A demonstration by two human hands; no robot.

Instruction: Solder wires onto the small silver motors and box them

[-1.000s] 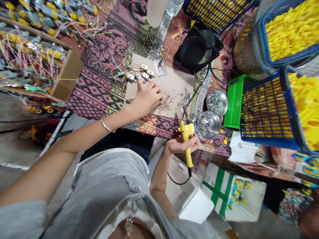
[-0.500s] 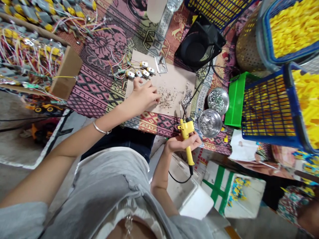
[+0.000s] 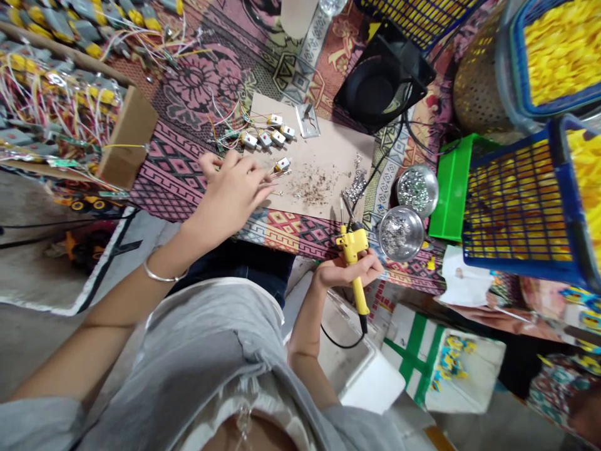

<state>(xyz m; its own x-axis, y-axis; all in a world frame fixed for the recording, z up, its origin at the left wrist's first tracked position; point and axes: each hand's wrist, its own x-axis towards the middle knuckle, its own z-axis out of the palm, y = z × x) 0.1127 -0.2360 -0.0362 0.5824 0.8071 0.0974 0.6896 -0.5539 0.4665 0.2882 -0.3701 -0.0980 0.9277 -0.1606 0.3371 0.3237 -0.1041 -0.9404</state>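
My left hand point(image 3: 235, 191) is over the left part of a tan board point(image 3: 335, 147), palm down. Its thumb and index finger come together beside a small silver motor point(image 3: 282, 165) with thin leads; what they pinch is too small to make out. Behind it, several similar motors point(image 3: 264, 139) with wires lie grouped near a metal plate with an upright piece point(image 3: 307, 121). My right hand point(image 3: 350, 270) grips a yellow soldering gun point(image 3: 355, 247) at the table's front edge, its tip pointing up toward a heap of small metal parts point(image 3: 355, 185).
Two metal bowls point(image 3: 401, 233) of small parts stand right of the board. Behind are a black fan point(image 3: 382, 78) and its cable. A green tray point(image 3: 448, 194) and blue baskets point(image 3: 511, 210) of yellow pieces line the right. A cardboard box point(image 3: 126, 138) of wired motors is at left.
My left hand has moved left and toward me, and the single motor on the board now shows beside its fingers. The right hand stays in place with the soldering gun.
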